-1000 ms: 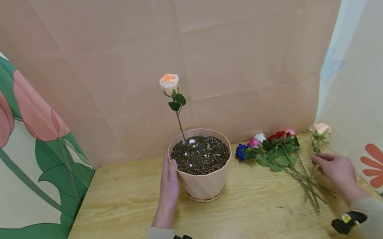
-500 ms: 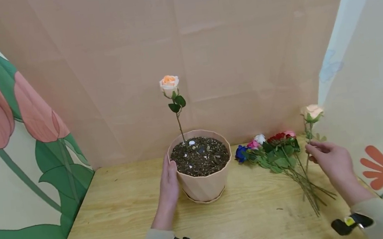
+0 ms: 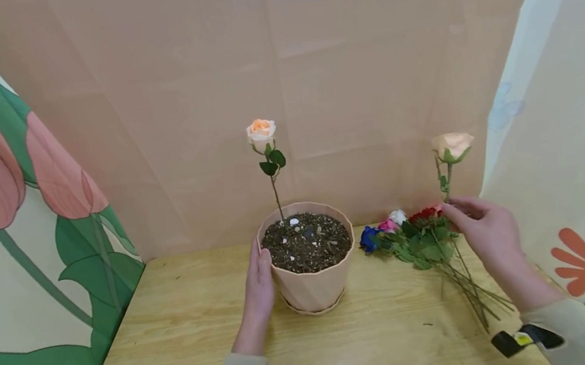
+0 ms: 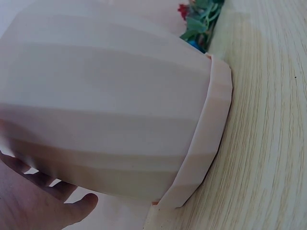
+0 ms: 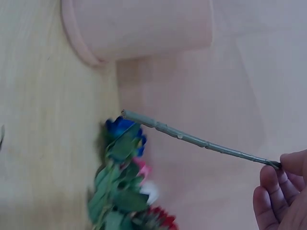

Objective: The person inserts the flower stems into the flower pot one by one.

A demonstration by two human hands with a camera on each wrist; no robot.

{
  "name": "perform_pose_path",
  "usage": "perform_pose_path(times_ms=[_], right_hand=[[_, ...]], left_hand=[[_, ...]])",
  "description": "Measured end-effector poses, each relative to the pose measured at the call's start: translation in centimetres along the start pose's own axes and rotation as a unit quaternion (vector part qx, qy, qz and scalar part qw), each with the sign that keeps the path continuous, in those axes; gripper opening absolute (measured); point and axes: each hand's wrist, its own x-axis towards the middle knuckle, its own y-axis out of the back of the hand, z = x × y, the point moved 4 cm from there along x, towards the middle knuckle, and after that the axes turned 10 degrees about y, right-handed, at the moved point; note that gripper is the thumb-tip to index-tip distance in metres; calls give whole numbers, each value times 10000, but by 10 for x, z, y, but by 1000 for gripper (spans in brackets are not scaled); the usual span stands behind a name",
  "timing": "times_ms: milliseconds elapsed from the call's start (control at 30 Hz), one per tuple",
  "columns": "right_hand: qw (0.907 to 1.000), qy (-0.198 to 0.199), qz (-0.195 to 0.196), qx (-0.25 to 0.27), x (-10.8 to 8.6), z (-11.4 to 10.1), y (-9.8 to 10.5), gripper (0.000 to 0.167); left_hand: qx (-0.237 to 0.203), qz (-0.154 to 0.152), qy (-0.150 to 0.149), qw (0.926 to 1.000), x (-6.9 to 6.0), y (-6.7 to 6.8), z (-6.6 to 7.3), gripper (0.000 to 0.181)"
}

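Thumb and fingertips of the right hand (image 3: 487,229) pinch the stem of a pale peach rose (image 3: 452,146), its bloom held up over the loose flowers (image 3: 432,246) on the table (image 3: 179,328), well apart from the pot (image 3: 312,285). The left hand (image 3: 258,280), fingers extended rather than clenched, rests against the pot's side, beside soil (image 3: 308,247) where another rose (image 3: 262,135) stands upright. The pinched rose looks artificial and likely light, its stem (image 5: 192,139) stiff but slim enough to turn between fingertips; a hold lower down, nearer the bare end, would probably steady it better and spare the petals, the softest part. The filled pot is presumably heavy and its smooth wall may be a little slippery. The right-wrist view leaves the bloom out of frame, while in the head view the lower stem is hard to follow past hand and bunch. The pot hides part of the left fingers, and overlapping petals make the loose flowers difficult to count.
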Motion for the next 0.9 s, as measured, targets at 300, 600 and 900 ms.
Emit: perform_pose_path(times_ms=[300, 600, 900], right_hand=[[9983, 472, -24, 350, 6, -53, -11, 57], [9952, 700, -137, 674, 14, -95, -29, 53], [9823, 1248, 2, 1398, 24, -138, -50, 37]], left_hand=[[-8, -37, -82, 10000, 1, -1, 0, 63], [-47, 63, -191, 9998, 0, 1, 0, 63], [-19, 15, -84, 10000, -1, -1, 1, 63]])
